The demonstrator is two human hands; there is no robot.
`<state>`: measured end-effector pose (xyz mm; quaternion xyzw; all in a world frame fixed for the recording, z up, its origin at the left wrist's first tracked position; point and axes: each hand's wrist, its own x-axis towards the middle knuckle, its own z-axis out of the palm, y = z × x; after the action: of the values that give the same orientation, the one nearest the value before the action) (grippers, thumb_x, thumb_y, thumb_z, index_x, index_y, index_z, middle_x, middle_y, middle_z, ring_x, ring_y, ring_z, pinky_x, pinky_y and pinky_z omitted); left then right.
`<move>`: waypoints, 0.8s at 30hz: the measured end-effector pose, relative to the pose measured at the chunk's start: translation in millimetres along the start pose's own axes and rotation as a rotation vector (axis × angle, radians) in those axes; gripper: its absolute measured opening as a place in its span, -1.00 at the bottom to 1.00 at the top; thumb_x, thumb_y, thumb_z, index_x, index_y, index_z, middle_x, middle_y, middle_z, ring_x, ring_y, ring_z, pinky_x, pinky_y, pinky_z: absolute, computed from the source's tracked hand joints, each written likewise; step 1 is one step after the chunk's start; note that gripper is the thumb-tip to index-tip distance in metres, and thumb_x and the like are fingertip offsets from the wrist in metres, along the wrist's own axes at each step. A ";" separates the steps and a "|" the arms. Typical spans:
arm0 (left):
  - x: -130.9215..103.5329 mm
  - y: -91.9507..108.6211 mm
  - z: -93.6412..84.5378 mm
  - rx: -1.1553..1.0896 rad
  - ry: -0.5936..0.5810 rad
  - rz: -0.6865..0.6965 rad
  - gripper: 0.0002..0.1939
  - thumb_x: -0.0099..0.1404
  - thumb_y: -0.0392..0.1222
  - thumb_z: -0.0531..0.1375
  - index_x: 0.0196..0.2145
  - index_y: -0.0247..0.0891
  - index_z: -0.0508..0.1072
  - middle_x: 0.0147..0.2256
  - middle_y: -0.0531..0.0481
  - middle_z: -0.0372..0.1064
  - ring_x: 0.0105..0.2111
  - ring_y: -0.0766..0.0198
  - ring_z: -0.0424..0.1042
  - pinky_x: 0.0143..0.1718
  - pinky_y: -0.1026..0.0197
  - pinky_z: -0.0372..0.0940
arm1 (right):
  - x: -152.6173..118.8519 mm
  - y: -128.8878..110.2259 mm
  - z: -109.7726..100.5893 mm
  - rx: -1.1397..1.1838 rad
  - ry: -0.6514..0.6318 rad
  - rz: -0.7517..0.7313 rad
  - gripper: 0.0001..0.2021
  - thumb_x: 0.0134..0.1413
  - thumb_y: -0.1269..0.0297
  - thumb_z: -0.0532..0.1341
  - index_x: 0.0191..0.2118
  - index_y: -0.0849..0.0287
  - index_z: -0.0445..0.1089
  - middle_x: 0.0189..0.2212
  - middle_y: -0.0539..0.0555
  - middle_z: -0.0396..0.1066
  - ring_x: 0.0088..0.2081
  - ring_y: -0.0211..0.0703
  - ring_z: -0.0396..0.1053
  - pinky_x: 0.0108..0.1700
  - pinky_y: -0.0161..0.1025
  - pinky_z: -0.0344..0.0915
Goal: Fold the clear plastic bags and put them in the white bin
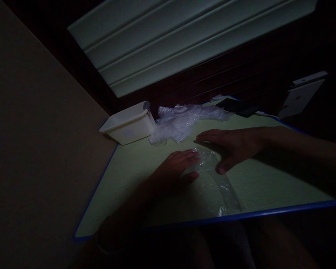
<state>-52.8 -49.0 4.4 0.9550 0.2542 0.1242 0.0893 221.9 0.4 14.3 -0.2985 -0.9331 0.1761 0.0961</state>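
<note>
A clear plastic bag (225, 186) lies flat on the pale green tabletop (268, 183), reaching toward the near blue edge. On its left side rests my left hand (182, 164), fingers stretched out over the plastic. Above the bag's right side is my right hand (232, 144), fingers extended and thumb spread apart; whether it touches the plastic I cannot tell. Neither hand grips anything. The picture is dark, so the bag's outline under my left hand is hard to make out.
Beyond my hands lies a heap of clear plastic bags (182, 121). A white plastic bin (131, 125) stands at the back left against the wall. Dark flat items (238, 106) lie at the back right, with a white box (302, 97) past the table's edge.
</note>
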 end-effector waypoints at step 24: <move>1.6 0.4 4.4 -0.027 0.003 -0.007 -0.52 0.41 0.02 0.01 0.18 -0.25 0.24 0.24 -0.16 0.17 0.29 0.17 0.06 0.26 0.00 0.04 | 11.1 -20.9 -3.2 0.132 -0.029 0.277 -0.85 0.02 0.25 0.14 -0.45 0.20 0.34 -0.45 0.09 0.36 -0.46 -0.18 0.27 -0.43 -0.25 0.12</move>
<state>-50.0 -49.0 0.6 0.9526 0.2561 0.1289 0.1020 203.0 -8.0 26.1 -0.4149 -0.8707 0.2527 0.0768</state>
